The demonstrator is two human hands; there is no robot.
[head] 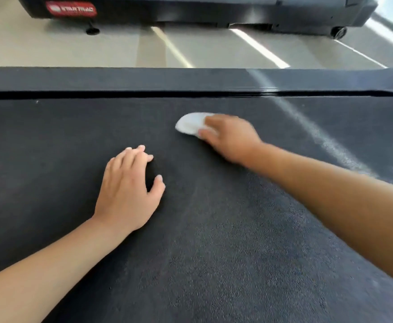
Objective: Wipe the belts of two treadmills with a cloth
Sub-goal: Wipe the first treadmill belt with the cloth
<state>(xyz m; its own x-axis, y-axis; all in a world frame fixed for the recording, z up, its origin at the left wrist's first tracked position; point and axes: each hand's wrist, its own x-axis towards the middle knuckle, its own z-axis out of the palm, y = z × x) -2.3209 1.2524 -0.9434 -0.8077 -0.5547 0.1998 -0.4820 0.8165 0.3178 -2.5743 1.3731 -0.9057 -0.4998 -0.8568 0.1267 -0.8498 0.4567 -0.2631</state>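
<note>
Our right hand [231, 138] has fingers curled over the white cloth [192, 124], pinning it to the belt [214, 229] so the wipe gets pressure; the wad pokes out past the fingertips, toward the far edge. Hand is motion-blurred, so we judge a stroke is underway. Our left hand [126, 190] lies flat nearer to us, fingers relaxed and spread, holding nothing, probably bracing our weight. Beyond the cloth runs the side rail [120, 78], then pale floor [74, 50], then the second treadmill [190, 10], well apart; its belt isn't visible.
</note>
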